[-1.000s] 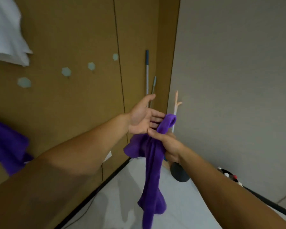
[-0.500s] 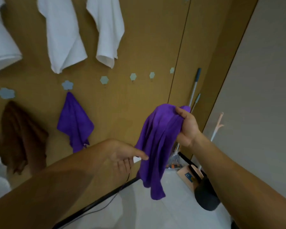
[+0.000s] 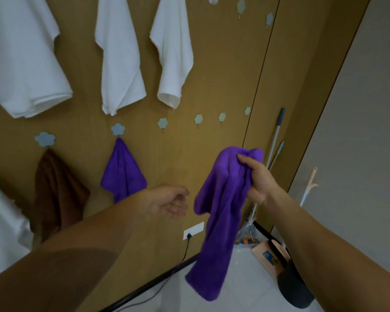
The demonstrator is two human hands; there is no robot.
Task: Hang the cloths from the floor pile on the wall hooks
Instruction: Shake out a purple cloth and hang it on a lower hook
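Since a second ago the left hand point(image 3: 167, 202) has come off the purple cloth point(image 3: 221, 210), and the view has swung from the room corner to the wooden wall panel point(image 3: 223, 64) with its rows of hooks. That hand now hangs just beside the cloth without touching it, fingers loosely curled round nothing, though it is somewhat blurred. The right hand point(image 3: 256, 176) carries the cloth alone, fingers and thumb bunched round its top edge, so the rest drapes down in front of the wall; gripping it at the top probably leaves a fold ready to slip over a hook. Above and to the left of the cloth, four small hexagon hooks stand bare, the nearest row running from one point(image 3: 162, 123) past a second point(image 3: 198, 119) toward the panel seam. A flower hook point(image 3: 117, 129) left of them already bears a hung purple cloth point(image 3: 123, 174), another flower hook point(image 3: 44, 138) bears a brown cloth point(image 3: 56, 192), and white cloths point(image 3: 119, 57) hang higher up. I judge the step in hand to be choosing a free hexagon hook and lifting the cloth to it. No floor pile shows in this view.
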